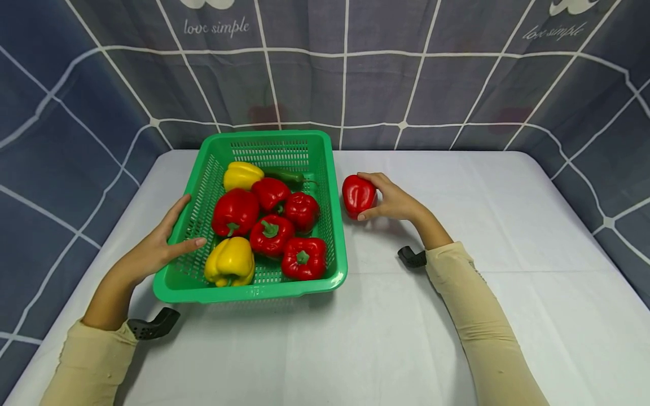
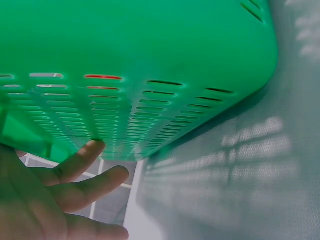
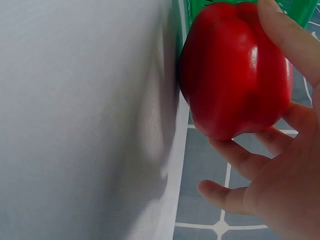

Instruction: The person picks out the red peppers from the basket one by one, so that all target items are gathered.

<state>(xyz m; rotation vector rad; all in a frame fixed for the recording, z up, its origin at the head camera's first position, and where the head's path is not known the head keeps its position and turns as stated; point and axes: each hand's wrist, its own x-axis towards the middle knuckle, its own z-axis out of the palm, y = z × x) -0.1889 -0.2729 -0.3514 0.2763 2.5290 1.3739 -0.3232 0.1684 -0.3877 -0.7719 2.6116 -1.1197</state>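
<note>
My right hand grips a glossy red bell pepper just right of the green basket, thumb on the near side and fingers on the far side. Close up in the right wrist view, the red bell pepper shows its smooth side. Whether it touches the table cannot be told. With the thumb over the rim and fingers outside, my left hand holds the basket's left side. Its spread fingers show by the slotted wall in the left wrist view. Several red bell peppers lie in the basket.
Also in the basket are a yellow bell pepper near the front, another yellow pepper at the back, and a long green pepper. The white-covered table is bordered by grey checked cloth behind and at both sides.
</note>
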